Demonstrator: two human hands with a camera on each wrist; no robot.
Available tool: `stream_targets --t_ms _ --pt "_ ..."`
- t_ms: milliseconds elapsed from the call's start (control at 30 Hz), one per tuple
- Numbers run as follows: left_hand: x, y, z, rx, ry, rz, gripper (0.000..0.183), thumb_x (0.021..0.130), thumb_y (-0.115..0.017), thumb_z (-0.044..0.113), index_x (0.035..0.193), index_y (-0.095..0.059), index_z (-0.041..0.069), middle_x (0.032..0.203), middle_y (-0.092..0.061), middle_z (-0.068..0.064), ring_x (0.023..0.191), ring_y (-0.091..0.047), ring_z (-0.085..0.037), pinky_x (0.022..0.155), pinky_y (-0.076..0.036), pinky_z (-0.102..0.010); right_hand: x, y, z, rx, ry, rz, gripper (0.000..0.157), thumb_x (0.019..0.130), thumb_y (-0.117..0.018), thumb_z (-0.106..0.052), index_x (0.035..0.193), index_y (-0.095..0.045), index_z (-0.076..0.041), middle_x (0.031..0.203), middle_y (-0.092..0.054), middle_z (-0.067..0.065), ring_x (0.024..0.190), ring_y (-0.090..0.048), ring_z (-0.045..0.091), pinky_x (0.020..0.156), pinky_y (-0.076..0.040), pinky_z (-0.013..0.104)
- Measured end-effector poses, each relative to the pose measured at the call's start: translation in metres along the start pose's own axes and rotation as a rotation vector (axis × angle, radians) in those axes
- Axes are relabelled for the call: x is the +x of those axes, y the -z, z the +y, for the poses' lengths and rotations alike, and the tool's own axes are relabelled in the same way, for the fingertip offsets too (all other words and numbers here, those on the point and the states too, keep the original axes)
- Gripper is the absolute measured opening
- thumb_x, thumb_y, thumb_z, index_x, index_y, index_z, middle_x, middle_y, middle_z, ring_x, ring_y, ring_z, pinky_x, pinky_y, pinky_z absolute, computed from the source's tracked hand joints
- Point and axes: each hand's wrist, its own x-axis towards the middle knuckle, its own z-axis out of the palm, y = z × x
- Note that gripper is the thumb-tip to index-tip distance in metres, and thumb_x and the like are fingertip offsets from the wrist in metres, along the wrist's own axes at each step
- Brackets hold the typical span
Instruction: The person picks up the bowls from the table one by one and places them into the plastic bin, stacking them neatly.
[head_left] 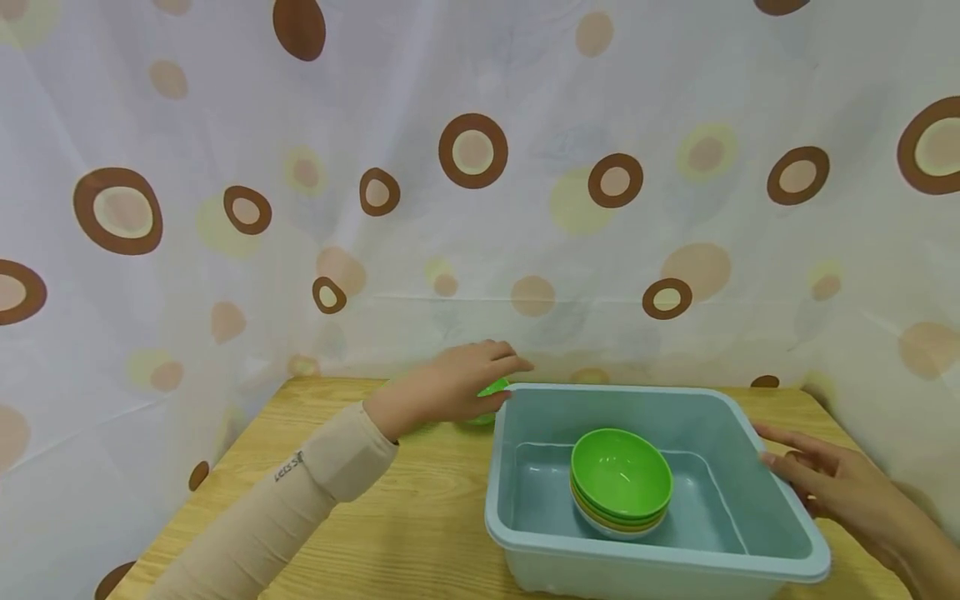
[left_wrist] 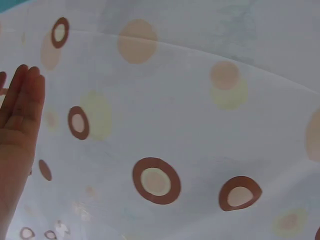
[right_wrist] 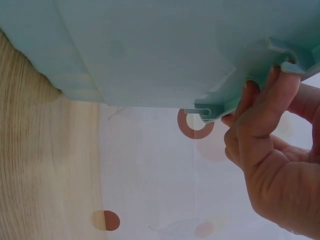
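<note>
A light blue plastic basin (head_left: 645, 546) stands on the right part of the table. Inside it sits a stack of bowls (head_left: 621, 473), with a bright green one on top and yellow and white rims below. My right hand (head_left: 832, 475) grips the basin's right rim; in the right wrist view its fingers (right_wrist: 265, 110) curl under the rim's edge. At the basin's back left corner is my left hand (head_left: 457, 383), fingers extended and holding nothing. Whether its fingertips touch the rim I cannot tell. Behind this hand, a green bowl (head_left: 483, 417) shows only in part.
The wooden table (head_left: 390, 517) reaches back to a white curtain (head_left: 480, 233) with brown and beige spots. The curtain also hangs along the left and right sides. Beyond the left wrist, a sliver of green is mostly hidden.
</note>
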Motion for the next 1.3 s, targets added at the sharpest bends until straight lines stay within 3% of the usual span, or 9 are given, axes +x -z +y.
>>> stream_targets --t_ms 133,233,433,567,767,1067,1300 --pt "-0.011 -0.009 -0.02 0.084 -0.006 0.16 0.032 0.088 -0.066 0.007 0.119 -0.061 0.005 0.104 -0.062 -0.005 0.09 -0.06 -0.021 0.078 -0.05 -0.031 -0.001 0.0 0.0 -0.006 -0.01 0.0 0.04 0.103 -0.048 -0.021 0.12 -0.046 -0.057 0.096 -0.067 0.002 0.081 -0.066 0.02 0.066 -0.056 0.04" --pt "-0.017 -0.015 -0.034 0.14 0.014 0.232 0.031 0.087 -0.067 0.005 0.117 -0.062 0.002 0.103 -0.062 -0.007 0.09 -0.06 -0.023 0.08 -0.051 -0.033 -0.001 0.0 -0.001 -0.005 -0.006 0.003 0.04 0.103 -0.048 -0.021 0.119 -0.046 -0.057 0.098 -0.068 0.002 0.083 -0.067 0.021 0.066 -0.056 0.04" --pt "-0.031 -0.031 -0.061 0.188 0.124 0.25 0.032 0.088 -0.067 0.008 0.119 -0.062 0.0 0.107 -0.062 -0.011 0.096 -0.061 -0.027 0.084 -0.05 -0.037 -0.002 -0.001 -0.004 -0.022 -0.013 0.012 0.039 0.102 -0.049 -0.023 0.126 -0.045 -0.053 0.097 -0.067 0.004 0.081 -0.066 0.02 0.066 -0.056 0.04" --pt "-0.039 -0.041 -0.073 0.155 0.202 0.246 0.033 0.089 -0.067 0.01 0.119 -0.06 -0.002 0.108 -0.061 -0.013 0.095 -0.06 -0.029 0.081 -0.051 -0.039 -0.002 -0.001 -0.005 -0.035 -0.022 0.014 0.04 0.102 -0.049 -0.024 0.133 -0.044 -0.049 0.097 -0.066 0.005 0.081 -0.065 0.02 0.066 -0.056 0.04" --pt "-0.053 -0.065 -0.088 0.072 0.331 0.132 0.036 0.093 -0.063 0.015 0.122 -0.056 -0.005 0.109 -0.058 -0.016 0.092 -0.058 -0.029 0.078 -0.051 -0.04 -0.002 -0.001 -0.003 -0.023 -0.012 0.007 0.04 0.102 -0.049 -0.023 0.131 -0.045 -0.049 0.094 -0.065 0.004 0.079 -0.064 0.019 0.066 -0.056 0.039" --pt "-0.073 -0.098 -0.108 -0.162 0.649 -0.15 0.049 0.097 -0.058 0.024 0.137 -0.045 -0.002 0.129 -0.047 -0.023 0.119 -0.046 -0.039 0.098 -0.039 -0.052 -0.001 -0.001 -0.001 -0.018 0.021 -0.008 0.042 0.102 -0.048 -0.021 0.135 -0.046 -0.047 0.086 -0.061 0.005 0.073 -0.06 0.018 0.065 -0.055 0.038" --pt "-0.077 -0.111 -0.115 -0.283 0.788 -0.273 0.065 0.095 -0.059 0.038 0.145 -0.037 0.001 0.139 -0.038 -0.027 0.129 -0.036 -0.044 0.103 -0.032 -0.059 -0.003 0.0 -0.002 -0.015 0.018 0.001 0.042 0.102 -0.049 -0.021 0.134 -0.046 -0.047 0.088 -0.063 0.004 0.075 -0.061 0.017 0.066 -0.056 0.038"
